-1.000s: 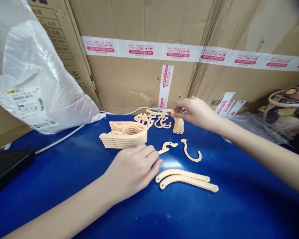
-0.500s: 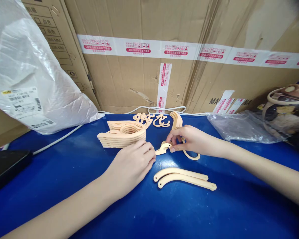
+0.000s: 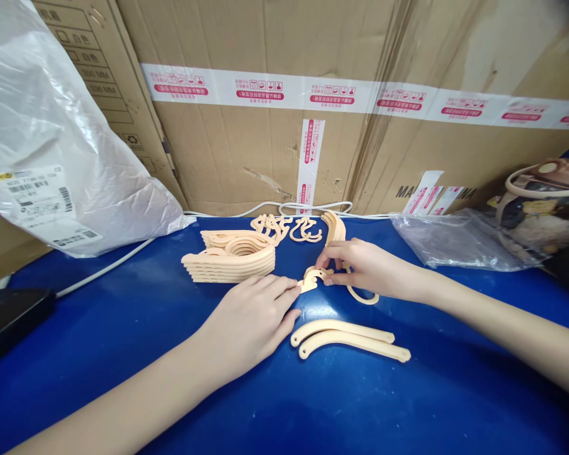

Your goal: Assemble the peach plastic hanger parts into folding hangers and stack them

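Note:
My right hand (image 3: pixel 355 268) pinches a small, curved beige hanger part (image 3: pixel 312 277) between thumb and fingers. At that part's left end are the fingertips of my left hand (image 3: pixel 253 316), with the fingers stretched out and the thumb apart below them. Whether the left fingertips press on the part is hard to see. Under my right hand lies a beige curved loop (image 3: pixel 366 301), partly hidden. Nearer to me, two long curved hanger arms (image 3: pixel 355 340) rest side by side. Left of the hands is a stack of folded beige hangers (image 3: pixel 230 258).
Several small hooks (image 3: pixel 271 226) and a pile of curved arms (image 3: pixel 332 227) lie at the back of the blue table (image 3: pixel 341 404). Cardboard boxes (image 3: pixel 237 151) stand behind. A white plastic bag (image 3: pixel 76 139), a black object (image 3: pixel 14 322) and a clear bag (image 3: pixel 455 243) flank the area.
The left fingers have straightened and the thumb has moved away from them. The small part has tilted slightly in my right hand, which stays nearly in place.

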A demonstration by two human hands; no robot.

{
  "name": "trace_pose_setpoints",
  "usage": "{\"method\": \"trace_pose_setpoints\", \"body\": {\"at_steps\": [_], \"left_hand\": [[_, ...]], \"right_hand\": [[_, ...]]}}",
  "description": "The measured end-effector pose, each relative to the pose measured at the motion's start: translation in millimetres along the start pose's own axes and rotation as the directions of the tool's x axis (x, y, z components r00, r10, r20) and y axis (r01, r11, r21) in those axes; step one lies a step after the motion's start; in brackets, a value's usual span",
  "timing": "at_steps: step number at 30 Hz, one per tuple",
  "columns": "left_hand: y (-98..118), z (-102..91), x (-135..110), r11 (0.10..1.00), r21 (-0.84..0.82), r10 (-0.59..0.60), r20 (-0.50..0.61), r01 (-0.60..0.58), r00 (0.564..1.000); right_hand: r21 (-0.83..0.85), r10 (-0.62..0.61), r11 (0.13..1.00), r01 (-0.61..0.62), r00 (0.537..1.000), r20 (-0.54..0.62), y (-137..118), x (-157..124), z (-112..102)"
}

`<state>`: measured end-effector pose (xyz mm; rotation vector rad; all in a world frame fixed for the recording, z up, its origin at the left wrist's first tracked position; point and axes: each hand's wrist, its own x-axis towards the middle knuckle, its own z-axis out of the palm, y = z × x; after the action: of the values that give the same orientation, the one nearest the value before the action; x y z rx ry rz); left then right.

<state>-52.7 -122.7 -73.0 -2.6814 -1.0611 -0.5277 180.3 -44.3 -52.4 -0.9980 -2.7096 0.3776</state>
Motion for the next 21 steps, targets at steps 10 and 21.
{"method": "trace_pose_setpoints", "body": {"at_steps": [10,21], "left_hand": [[-1.8,0.3,0.3,1.000,-0.008,-0.024,0.044,0.024,0.999],[3.7,-9.8,1.1,0.994,-0.111,0.009,-0.013,-0.010,1.000]], "right_hand": [[-0.095,-0.021,0.995,0.015,0.998,-0.056,-3.4,-8.6,-11.9],[-0.156,0.187,0.964,-0.216,0.966,-0.181,15.1,-69.7,-6.3]]}}
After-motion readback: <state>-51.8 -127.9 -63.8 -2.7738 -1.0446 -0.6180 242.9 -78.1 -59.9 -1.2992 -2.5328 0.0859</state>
